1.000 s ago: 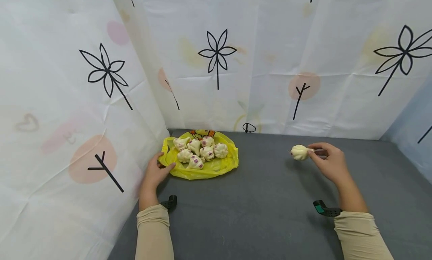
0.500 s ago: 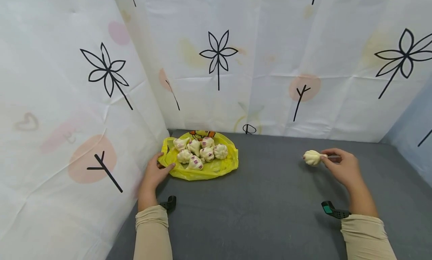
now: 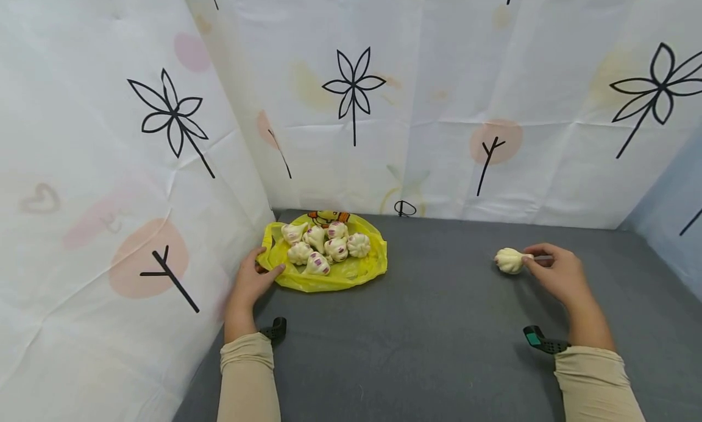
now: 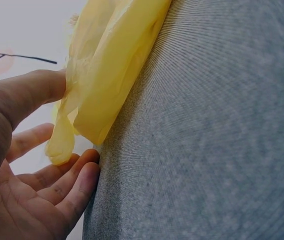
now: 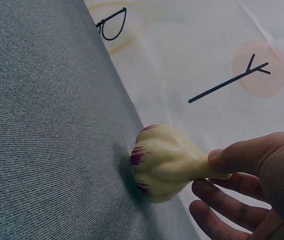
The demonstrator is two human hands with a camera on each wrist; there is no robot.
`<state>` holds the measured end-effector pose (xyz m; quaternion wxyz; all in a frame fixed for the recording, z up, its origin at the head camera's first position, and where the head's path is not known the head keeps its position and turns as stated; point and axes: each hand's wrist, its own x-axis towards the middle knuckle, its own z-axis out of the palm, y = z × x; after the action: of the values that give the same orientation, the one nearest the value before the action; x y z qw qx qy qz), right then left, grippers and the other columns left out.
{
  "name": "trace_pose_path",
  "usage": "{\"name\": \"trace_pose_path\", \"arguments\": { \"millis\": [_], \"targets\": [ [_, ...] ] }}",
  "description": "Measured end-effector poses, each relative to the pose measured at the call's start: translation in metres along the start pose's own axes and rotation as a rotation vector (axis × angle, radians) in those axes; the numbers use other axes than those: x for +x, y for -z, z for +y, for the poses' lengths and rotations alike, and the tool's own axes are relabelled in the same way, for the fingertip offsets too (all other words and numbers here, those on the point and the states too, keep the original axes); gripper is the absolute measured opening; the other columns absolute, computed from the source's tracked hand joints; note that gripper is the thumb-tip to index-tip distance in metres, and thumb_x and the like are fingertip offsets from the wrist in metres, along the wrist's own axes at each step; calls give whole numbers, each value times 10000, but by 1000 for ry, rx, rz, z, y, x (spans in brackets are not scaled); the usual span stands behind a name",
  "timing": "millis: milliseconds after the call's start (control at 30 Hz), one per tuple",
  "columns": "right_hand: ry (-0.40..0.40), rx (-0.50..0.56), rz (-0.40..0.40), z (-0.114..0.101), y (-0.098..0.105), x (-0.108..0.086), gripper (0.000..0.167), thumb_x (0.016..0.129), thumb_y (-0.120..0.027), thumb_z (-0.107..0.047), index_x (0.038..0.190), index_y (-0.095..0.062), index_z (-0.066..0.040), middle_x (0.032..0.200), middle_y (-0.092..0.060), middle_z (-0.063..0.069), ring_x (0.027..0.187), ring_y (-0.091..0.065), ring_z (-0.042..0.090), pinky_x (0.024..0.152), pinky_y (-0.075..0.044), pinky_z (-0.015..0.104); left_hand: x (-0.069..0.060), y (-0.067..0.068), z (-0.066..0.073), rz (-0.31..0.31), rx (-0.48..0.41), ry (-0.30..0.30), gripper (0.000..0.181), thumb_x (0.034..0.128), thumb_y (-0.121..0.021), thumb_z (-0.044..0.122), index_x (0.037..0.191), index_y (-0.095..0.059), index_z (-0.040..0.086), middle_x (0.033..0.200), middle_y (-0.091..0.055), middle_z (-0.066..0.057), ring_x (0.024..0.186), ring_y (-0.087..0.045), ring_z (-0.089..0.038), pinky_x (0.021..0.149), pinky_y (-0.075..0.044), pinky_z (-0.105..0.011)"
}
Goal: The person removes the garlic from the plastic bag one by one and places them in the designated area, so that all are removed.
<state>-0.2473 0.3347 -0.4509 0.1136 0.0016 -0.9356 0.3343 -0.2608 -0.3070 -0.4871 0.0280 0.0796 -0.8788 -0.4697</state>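
At the left of the head view, a yellow plastic bag (image 3: 329, 282) lies spread on the table with several white-and-purple garlic bulbs (image 3: 336, 249) on it. My left hand (image 3: 254, 283) is at its left edge; in the left wrist view the thumb touches the bag (image 4: 109, 70) and the fingers lie relaxed beside it. On the right, my right hand (image 3: 556, 273) pinches one garlic bulb (image 3: 509, 260) by its stem. The right wrist view shows this bulb (image 5: 164, 162) with its base at the table surface, the thumb and a finger on the stem.
The dark grey table (image 3: 395, 343) extends between the hands. White cloth with printed flowers (image 3: 439, 105) stands along the back and left side, and a bluish sheet (image 3: 671, 209) rises at the right edge.
My right hand has moved right and slightly towards me with the bulb, then lowered it a little. The left hand and the bag have stayed in place.
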Motion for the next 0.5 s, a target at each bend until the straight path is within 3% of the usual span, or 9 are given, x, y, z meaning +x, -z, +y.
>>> {"name": "trace_pose_path", "arguments": {
  "millis": [267,500],
  "targets": [
    [12,8,-13,2,2,1,367,1087,-624,-233,1287,-666,72,1313,-615,376,1142,-635,576,729,-604,562,-1,0,-1,-2,-7,5,827,1016,-723,299,1655,-283,12,1718,-248,-272,1507,-387,-487,1227,-370,-608],
    [14,17,-35,2,4,-1,381,1082,-633,-259,1288,-671,60,1315,-620,366,1145,-632,568,714,-604,512,0,0,-1,1,-10,-11,828,1012,-728,295,1653,-288,10,1707,-272,-275,1489,-417,-483,1201,-401,-603]
  ]
}}
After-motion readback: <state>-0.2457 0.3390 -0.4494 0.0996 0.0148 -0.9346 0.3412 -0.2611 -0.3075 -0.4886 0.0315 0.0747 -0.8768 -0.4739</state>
